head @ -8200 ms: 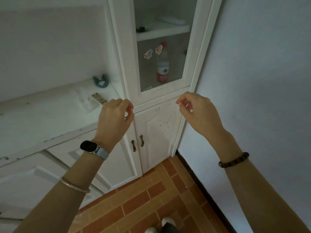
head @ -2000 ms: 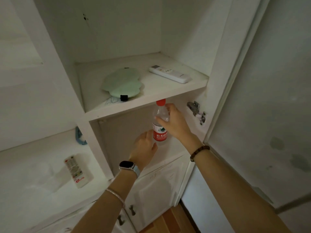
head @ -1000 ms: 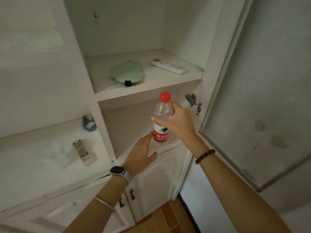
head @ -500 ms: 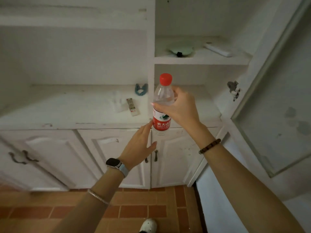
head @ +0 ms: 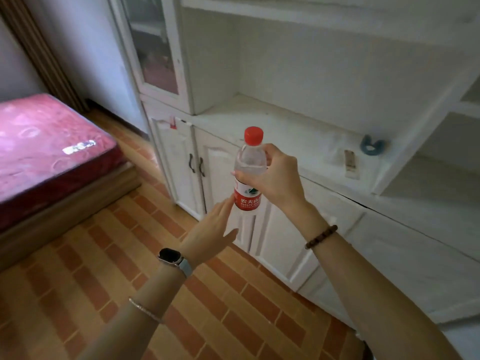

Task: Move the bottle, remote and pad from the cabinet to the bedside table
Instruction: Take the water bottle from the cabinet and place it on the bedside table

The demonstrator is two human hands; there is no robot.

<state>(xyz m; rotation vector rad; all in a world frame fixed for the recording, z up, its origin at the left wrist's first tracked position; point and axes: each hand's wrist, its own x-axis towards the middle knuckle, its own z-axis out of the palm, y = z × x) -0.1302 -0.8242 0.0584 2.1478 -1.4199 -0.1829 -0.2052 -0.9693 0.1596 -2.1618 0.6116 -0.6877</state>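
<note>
From my head camera, much is blurred or cut off. My right hand (head: 275, 178) is wrapped around the upper body of the bottle (head: 248, 172), fingers covering part of its clear shoulder and the top of the red label; the bottle's lower end fades into the white cabinet doors (head: 220, 178) behind it and is hard to make out. It stands upright in the air, red cap on top, in front of the cabinet and clear of any surface. My left hand (head: 211, 229) is open, fingers spread, just below and beside the bottle; I cannot tell whether a fingertip touches the label.

On the cabinet's open ledge to the right lie a small remote (head: 350, 162) and a blue object (head: 371, 148), both smeared by motion. The shelf compartments at the far right run out of frame, so their contents are out of sight.

To the left, the bed (head: 46, 149) with its red mattress is cut by the frame edge. Between the bed's corner and the cabinet doors lies open brick-patterned floor (head: 109, 255).
</note>
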